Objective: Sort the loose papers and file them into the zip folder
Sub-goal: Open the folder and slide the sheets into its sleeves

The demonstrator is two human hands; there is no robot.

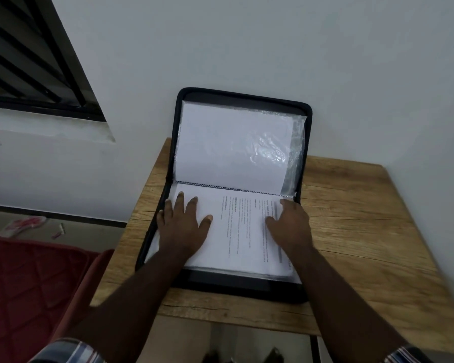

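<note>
folder [243, 285] open on wood table [351, 231] w/ lid against wall [247, 48].

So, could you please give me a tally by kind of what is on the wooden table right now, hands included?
Zip folder, lying open: 1
Printed sheet, on the lower half: 1
Blank sheet in a plastic sleeve, on the upper half: 1
Hands, left hand and right hand, flat on the printed sheet: 2
Total: 5
</note>
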